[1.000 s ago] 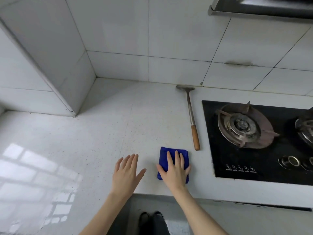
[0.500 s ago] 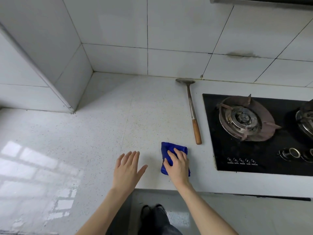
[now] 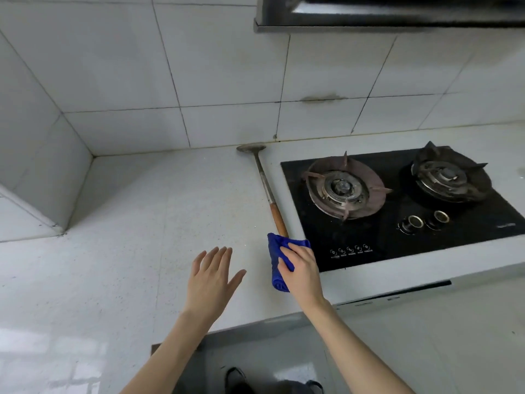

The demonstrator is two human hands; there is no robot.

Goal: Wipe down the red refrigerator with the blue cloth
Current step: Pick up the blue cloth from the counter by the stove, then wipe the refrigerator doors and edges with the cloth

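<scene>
The right hand [image 3: 301, 268] grips the blue cloth [image 3: 277, 261] by the stove [image 3: 397, 237]. The left hand [image 3: 211, 275] is spread wide over the tabletop [image 3: 127, 223].

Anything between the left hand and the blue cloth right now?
Nothing: in the head view only a bare strip of countertop separates the left hand from the blue cloth, which the right hand grips.

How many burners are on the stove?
2. One burner sits on the left of the stove, near the spatula; the other burner is on the right, farther back. None looks hidden.
</scene>
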